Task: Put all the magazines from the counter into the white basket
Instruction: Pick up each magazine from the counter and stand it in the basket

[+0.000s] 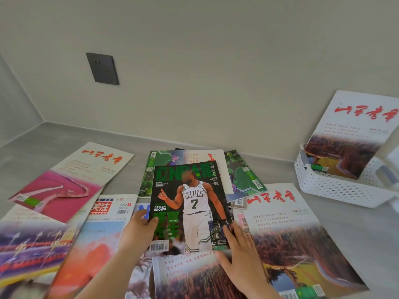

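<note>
Your left hand (138, 228) grips the left edge of the basketball magazine (190, 203), thumb on the green cover and fingers curled underneath, so it is closed on that edge. Your right hand (239, 249) lies flat with fingers spread, resting at the magazine's lower right corner and partly on the red-titled magazine below it (185, 275); it holds nothing. The basketball magazine sits at the middle of the grey surface (323, 212), on top of a loose pile.

At 12 o'clock from it, a white magazine with red script (207, 155) and a pair of green illustrated covers (244, 175) fan out beneath. At 10 o'clock lies a magazine with a pink picture (64, 186), overlapping others. At 9 o'clock a magazine with a red block title (112, 207) shows, and at 7 to 8 o'clock lie an orange-toned cover (90, 255) and a blurred purple one (30, 247). At 4 o'clock a large magazine with a reddish landscape (298, 240) lies flat, just beside your right hand.

The white basket (336, 186) stands at 2 o'clock, well apart from the pile, close to the wall. One landscape-cover magazine (354, 130) already stands tilted in it, leaning out over the rim. A dark wall socket (102, 68) sits high at 11 o'clock
</note>
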A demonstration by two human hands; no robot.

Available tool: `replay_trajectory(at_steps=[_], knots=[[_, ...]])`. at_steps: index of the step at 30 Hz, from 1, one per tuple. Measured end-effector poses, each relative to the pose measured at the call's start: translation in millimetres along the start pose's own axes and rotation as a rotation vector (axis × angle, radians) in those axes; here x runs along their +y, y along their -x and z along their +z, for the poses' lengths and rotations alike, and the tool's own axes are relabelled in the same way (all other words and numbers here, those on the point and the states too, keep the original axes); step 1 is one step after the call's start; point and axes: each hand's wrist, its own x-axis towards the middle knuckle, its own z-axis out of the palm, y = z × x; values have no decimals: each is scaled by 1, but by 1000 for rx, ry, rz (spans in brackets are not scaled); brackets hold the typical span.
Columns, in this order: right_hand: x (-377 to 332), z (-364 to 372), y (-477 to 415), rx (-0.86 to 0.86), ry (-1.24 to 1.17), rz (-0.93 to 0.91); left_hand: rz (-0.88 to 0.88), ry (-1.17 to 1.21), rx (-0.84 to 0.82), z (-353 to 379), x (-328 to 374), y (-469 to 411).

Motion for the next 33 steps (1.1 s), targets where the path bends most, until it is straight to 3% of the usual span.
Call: replay_trajectory(at_steps=[7, 10, 12, 14, 18, 26, 33], knots=[[-1, -2, 1, -14, -19, 3, 35, 20, 59, -12, 11, -2], [-2, -3, 1, -17, -60, 0, -79, 233, -52, -16, 21, -4], [-2, -6, 2, -26, -121, -1, -139, 253, -183, -15, 24, -7], [-2, -10, 2, -42, -199, 8, -95, 135, -252, -12, 22, -10], [-3, -17, 2, -27, -337, 24, 34, 94, -169, -8, 17, -10], [-4, -58, -7, 73, -829, 169, 179, 370, -79, -15, 33, 19], [20, -131, -17, 129, -1295, 126, 355, 495, -205, -7, 73, 54]])
